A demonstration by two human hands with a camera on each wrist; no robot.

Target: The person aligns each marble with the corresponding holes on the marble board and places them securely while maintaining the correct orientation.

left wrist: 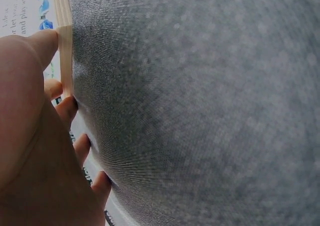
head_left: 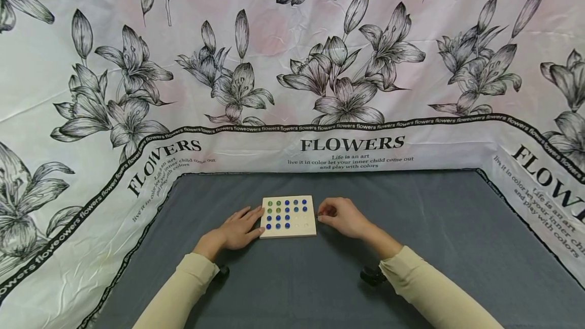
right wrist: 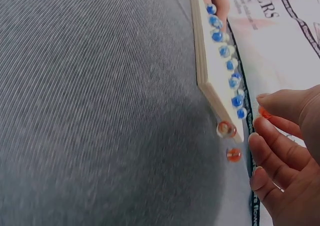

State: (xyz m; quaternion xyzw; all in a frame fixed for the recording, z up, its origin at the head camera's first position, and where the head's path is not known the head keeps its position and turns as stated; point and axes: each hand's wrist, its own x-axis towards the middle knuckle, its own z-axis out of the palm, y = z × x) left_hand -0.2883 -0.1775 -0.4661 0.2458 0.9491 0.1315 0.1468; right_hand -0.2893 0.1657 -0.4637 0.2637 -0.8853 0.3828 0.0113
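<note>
Board of pale wood lies flat on the grey table, between the left grip and the right grip. The right grip is busy: its thumb and first finger pinch one orange marble, just past the board's right edge. Its other fingers bend loosely beside that. Two loose orange marbles lie near the right fingertips, one close by the board's edge and one a bit farther out. They look blurry — the closer one may be touching the board, but I cannot tell for sure.

The left grip is relaxed, with its fingers spread out. Its thumb and first finger touch the left side of the board.

Four green marbles sit in the board's far corner, on the left grip's side. Twelve blue marbles sit on it too — some close to the left thumb, some over in the far corner on the right grip's side. Four round dents show in the near corner, next to the right grip.

Behind each grip is a pale yellow sleeve. Far past both grips is a white cloth with black flowers and words.
</note>
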